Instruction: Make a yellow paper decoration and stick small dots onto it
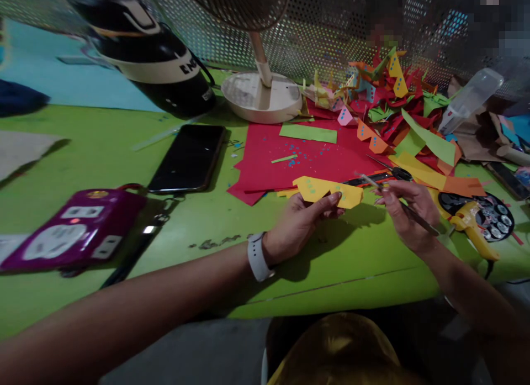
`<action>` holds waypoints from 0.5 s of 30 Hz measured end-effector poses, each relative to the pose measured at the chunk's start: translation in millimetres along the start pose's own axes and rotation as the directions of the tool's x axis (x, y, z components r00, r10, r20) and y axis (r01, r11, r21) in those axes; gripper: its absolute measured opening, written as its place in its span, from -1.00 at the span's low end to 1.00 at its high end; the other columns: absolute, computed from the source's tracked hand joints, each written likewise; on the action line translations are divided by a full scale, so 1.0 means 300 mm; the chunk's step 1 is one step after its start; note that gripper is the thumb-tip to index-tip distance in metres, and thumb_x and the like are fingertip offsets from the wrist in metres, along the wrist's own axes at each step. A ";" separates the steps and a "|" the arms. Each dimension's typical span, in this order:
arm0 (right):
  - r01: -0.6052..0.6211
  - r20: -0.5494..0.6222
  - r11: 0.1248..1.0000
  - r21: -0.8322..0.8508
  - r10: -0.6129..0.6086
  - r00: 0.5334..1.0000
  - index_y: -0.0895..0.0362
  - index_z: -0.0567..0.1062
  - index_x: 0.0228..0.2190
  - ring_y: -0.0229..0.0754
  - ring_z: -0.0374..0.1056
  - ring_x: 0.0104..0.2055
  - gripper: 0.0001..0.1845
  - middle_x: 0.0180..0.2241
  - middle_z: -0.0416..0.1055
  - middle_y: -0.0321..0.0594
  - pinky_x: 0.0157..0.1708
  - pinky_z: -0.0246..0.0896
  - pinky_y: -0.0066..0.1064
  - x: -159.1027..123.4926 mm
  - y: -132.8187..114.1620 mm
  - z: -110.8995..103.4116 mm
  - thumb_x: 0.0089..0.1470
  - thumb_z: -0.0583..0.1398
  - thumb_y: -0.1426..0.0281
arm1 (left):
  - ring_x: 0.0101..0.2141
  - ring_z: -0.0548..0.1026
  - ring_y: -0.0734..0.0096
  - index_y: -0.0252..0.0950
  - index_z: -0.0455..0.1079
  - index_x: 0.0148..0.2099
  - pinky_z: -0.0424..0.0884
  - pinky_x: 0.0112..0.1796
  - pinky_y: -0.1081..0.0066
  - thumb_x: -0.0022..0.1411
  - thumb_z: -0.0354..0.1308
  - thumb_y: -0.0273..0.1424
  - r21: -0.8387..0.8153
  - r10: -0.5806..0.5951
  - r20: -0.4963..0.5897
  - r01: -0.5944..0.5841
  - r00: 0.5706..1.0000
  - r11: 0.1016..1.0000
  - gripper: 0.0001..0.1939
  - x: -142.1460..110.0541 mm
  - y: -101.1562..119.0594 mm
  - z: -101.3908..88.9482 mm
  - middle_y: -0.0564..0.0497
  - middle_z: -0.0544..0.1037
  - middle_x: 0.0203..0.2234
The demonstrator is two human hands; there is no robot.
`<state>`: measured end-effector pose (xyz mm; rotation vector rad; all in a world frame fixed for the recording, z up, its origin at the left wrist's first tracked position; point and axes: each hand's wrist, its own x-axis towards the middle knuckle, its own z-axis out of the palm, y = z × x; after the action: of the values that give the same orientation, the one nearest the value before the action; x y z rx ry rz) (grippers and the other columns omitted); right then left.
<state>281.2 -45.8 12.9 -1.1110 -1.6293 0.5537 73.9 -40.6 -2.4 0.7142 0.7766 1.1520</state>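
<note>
My left hand (308, 219), a white watch band on its wrist, pinches a folded yellow paper piece (312, 190) dotted with small blue-green spots. Just to the right, my right hand (408, 211) is closed round a slim grey tool (414, 216) that looks like tweezers. Its tip points left, close to the paper's right end but apart from it. Behind both hands lies a red paper sheet (265, 153) scattered with tiny blue bits. A pair of dark-handled scissors (401, 173) rests near the fingers of my right hand.
Cut paper shapes (389, 92) are heaped at the back right. A yellow glue gun (470, 219) lies by a black palette (499, 222) on the right. Leftward are a phone (188, 158), a purple power box (83, 225), a black bottle (161, 64) and a fan base (260, 98).
</note>
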 end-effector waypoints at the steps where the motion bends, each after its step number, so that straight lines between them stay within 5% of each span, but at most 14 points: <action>1: 0.035 -0.067 0.999 -0.041 -0.038 0.997 -0.03 0.50 -0.13 -0.19 0.53 -0.28 -0.77 -0.20 0.55 -0.28 -0.26 0.49 -0.24 0.006 0.007 0.001 0.14 0.27 0.31 | -0.45 0.51 0.49 -0.32 0.54 -0.33 0.49 -0.35 0.48 -0.03 0.44 -0.28 0.020 0.008 0.006 -0.008 1.000 1.000 -0.74 -0.001 0.000 0.001 0.02 0.61 -0.41; 4: 0.074 -0.163 0.990 -0.124 -0.094 0.982 0.01 0.52 -0.15 -0.22 0.50 -0.31 -0.79 -0.24 0.54 -0.25 -0.31 0.46 -0.31 0.031 0.016 0.003 0.18 0.23 0.24 | -0.49 0.49 0.49 -0.32 0.52 -0.32 0.47 -0.38 0.46 0.00 0.41 -0.25 0.097 0.035 0.020 -0.036 0.999 0.995 -0.73 -0.005 -0.002 0.004 0.03 0.60 -0.43; 9: -0.026 0.100 0.997 -0.071 0.033 0.994 0.05 0.58 -0.29 -0.27 0.43 -0.57 -0.69 -0.50 0.51 -0.31 -0.58 0.36 -0.40 0.054 -0.011 -0.002 0.23 0.15 0.12 | -0.53 0.46 0.52 -0.31 0.49 -0.35 0.44 -0.42 0.49 0.03 0.38 -0.25 0.187 0.081 0.052 -0.090 0.995 0.978 -0.76 -0.011 -0.006 0.002 0.07 0.57 -0.50; 15: 0.212 0.158 0.966 -0.147 -0.189 0.969 0.01 0.56 -0.23 -0.12 0.49 -0.18 -0.86 -0.25 0.57 -0.20 -0.13 0.40 -0.18 0.055 -0.039 0.007 0.18 0.24 0.26 | -0.52 0.45 0.49 -0.32 0.44 -0.45 0.40 -0.44 0.50 0.10 0.31 -0.24 0.375 0.113 0.092 -0.139 0.989 0.916 -0.75 -0.026 0.011 0.007 0.04 0.54 -0.56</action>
<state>274.2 -36.5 29.5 -1.0264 -1.9152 0.3783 72.2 -47.4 2.6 1.1376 0.9188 1.0958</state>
